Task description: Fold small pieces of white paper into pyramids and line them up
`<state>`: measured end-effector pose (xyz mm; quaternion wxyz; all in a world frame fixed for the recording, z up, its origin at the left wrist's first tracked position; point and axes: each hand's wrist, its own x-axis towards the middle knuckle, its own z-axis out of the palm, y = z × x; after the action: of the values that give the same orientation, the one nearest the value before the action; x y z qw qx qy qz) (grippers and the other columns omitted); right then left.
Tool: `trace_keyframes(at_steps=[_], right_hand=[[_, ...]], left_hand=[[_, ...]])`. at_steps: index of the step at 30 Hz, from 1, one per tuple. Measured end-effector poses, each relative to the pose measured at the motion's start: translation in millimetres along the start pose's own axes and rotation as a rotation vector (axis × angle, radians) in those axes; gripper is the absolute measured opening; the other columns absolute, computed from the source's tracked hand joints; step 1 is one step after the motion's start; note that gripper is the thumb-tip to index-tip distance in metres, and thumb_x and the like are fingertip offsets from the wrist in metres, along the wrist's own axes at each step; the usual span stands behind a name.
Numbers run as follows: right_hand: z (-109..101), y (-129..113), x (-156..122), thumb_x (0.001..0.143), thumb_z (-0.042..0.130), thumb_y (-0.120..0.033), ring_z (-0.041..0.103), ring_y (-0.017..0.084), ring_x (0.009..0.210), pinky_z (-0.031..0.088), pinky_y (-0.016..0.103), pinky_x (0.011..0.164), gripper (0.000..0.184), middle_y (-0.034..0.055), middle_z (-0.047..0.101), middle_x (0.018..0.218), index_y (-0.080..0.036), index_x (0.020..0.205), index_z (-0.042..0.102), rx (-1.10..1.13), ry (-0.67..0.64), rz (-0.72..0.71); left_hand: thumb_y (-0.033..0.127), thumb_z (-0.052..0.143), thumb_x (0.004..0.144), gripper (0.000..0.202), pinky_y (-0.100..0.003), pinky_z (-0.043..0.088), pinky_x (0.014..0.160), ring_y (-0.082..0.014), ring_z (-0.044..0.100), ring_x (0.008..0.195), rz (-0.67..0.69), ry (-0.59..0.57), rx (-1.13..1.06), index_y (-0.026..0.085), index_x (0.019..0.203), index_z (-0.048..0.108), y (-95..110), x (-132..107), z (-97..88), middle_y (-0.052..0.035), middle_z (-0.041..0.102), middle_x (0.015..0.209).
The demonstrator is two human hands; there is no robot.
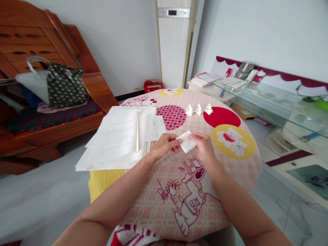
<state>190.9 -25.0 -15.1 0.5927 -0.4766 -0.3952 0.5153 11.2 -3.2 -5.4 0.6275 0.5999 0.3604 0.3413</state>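
A small folded square of white paper (pixel 188 145) is held up over the table, turned so one corner points toward me. My left hand (pixel 167 145) pinches its left corner between thumb and fingers. On the opposite side, my right hand (pixel 203 145) grips the right edge, thumb on top. Farther back on the cloth stand three folded white paper shapes: a left one (pixel 189 110), a middle one (pixel 198 109) and a right one (pixel 208 109). Left of my hands lies a stack of white paper sheets (pixel 118 131), some printed.
A patterned pink cloth (pixel 159 184) covers the round table. To the right stands a glass-topped cabinet (pixel 279 106) with cups and papers on it. A wooden bench (pixel 94 92) with a dotted bag (pixel 65 85) is at left, and a white air conditioner (pixel 173 48) stands behind.
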Motion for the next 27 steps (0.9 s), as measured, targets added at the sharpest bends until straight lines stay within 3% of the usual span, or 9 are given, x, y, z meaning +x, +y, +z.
trace_keyframes(at_steps=[7,13,18,22,27], right_hand=[[3.6,-1.1,-1.1,0.062,0.078,-0.037,0.050,0.014,0.048,0.040,0.029,0.050,0.021,-0.0004,0.061,0.054,-0.019,0.058,0.067,0.025,0.039,-0.006],[5.3,-1.3,-0.3,0.062,0.076,-0.039,0.045,0.013,0.046,0.036,0.028,0.047,0.027,-0.0021,0.054,0.049,-0.020,0.053,0.060,-0.010,0.067,-0.018],[6.0,-0.2,-0.4,0.061,0.077,-0.038,0.045,0.012,0.047,0.036,0.027,0.046,0.026,-0.0023,0.054,0.051,-0.019,0.053,0.061,0.039,0.075,-0.029],[5.2,1.3,0.1,0.062,0.076,-0.039,0.046,0.013,0.047,0.037,0.028,0.047,0.027,-0.0018,0.054,0.051,-0.019,0.054,0.061,0.018,0.078,-0.036],[3.0,2.1,1.2,0.065,0.074,-0.040,0.045,0.012,0.045,0.035,0.027,0.045,0.027,-0.0022,0.053,0.049,-0.019,0.054,0.061,-0.103,0.017,-0.048]], left_hand=[[0.045,0.077,0.079,0.037,-0.016,0.039,0.042,-0.0065,0.053,0.044,-0.031,0.008,-0.017,0.014,0.064,0.064,-2.8,1.7,3.8,0.0006,0.061,0.052],[0.042,0.083,0.073,0.034,-0.019,0.046,0.047,-0.0088,0.058,0.047,-0.123,-0.006,-0.115,0.011,0.065,0.069,-5.9,2.6,7.3,-0.0038,0.066,0.056],[0.036,0.085,0.071,0.031,-0.018,0.044,0.045,-0.0080,0.057,0.045,-0.154,0.006,-0.103,0.011,0.064,0.069,-7.8,4.8,9.4,-0.0030,0.065,0.054],[0.041,0.087,0.069,0.037,-0.017,0.041,0.042,-0.0080,0.056,0.044,-0.154,0.015,-0.083,0.011,0.061,0.067,-8.4,4.2,7.7,-0.0024,0.064,0.052],[0.048,0.089,0.065,0.043,-0.019,0.047,0.045,-0.0108,0.061,0.049,-0.152,-0.041,-0.109,0.009,0.076,0.073,-9.9,4.0,4.3,-0.0065,0.070,0.062]])
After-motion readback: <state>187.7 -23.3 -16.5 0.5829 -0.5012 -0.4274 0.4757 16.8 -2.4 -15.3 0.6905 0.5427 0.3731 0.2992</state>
